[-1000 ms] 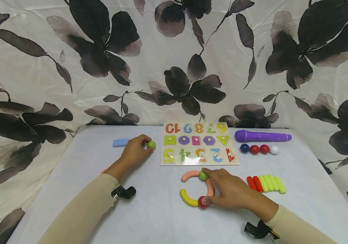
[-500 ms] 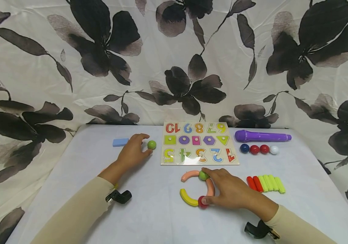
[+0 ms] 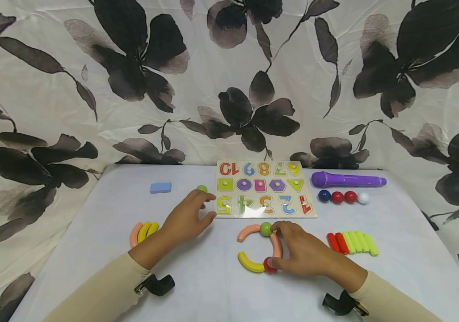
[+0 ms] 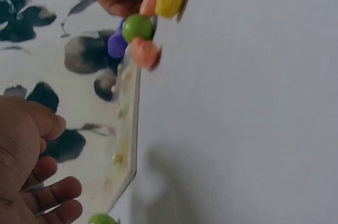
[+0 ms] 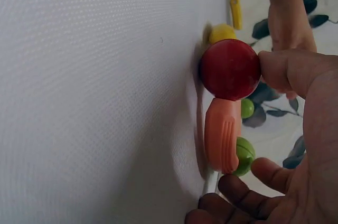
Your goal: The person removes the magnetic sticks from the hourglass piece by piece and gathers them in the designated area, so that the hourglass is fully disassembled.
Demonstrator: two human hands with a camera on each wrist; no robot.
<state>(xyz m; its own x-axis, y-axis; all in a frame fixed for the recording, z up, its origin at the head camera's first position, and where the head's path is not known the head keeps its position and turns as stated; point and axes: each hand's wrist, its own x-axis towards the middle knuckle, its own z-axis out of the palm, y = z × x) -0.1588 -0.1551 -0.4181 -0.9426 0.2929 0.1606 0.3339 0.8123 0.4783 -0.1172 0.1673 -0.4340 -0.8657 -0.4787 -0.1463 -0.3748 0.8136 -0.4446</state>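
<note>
An open ring on the table joins a green ball, a red ball, pink curved rods and a yellow curved rod. My right hand spans its right side, thumb touching the red ball and fingertips at the green ball. With nothing in it, my left hand hovers near the number board's left edge, fingers loosely bent. Just behind it, a second green ball is partly hidden. Beside the left wrist lie yellow curved rods and a pink curved rod.
A number puzzle board lies behind the ring. To its right are a purple stick and a row of blue, red and white balls. Red and lime short rods lie at right, a blue block at back left.
My left hand has let go of the back green ball and moved nearer me and to the right. The curved rods by its wrist have come into view. The right hand stays at the ring.
</note>
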